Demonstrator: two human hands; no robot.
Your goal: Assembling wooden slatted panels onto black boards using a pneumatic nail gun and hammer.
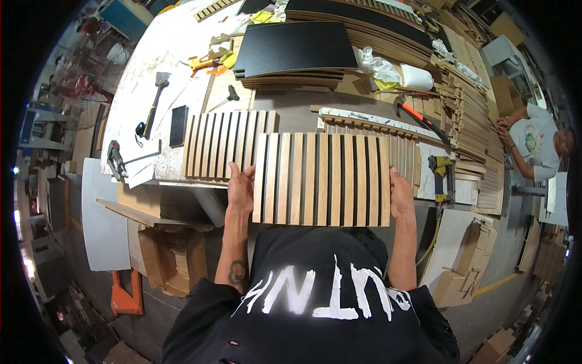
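Observation:
Between my two hands is a slatted wood panel [321,180], light wooden strips with dark gaps, held up in front of my body at the table's near edge. My left hand [241,187] grips its left edge, and my right hand [400,193] grips the right edge; some fingers are hidden behind it. Another slatted panel [227,142] lies on the table just beyond my left hand. Past the held panel lies a white-topped strip [376,124] with notched wood along it. A nail gun [441,176] rests to the right of my right hand.
Black boards [294,48] are stacked farther back on the worktable [145,54]. A hammer [421,121] lies at the right; a phone [178,126], a scraper [154,103] and a clamp-like tool [115,161] lie left. Wooden strips [467,121] are piled right, near another person [536,142].

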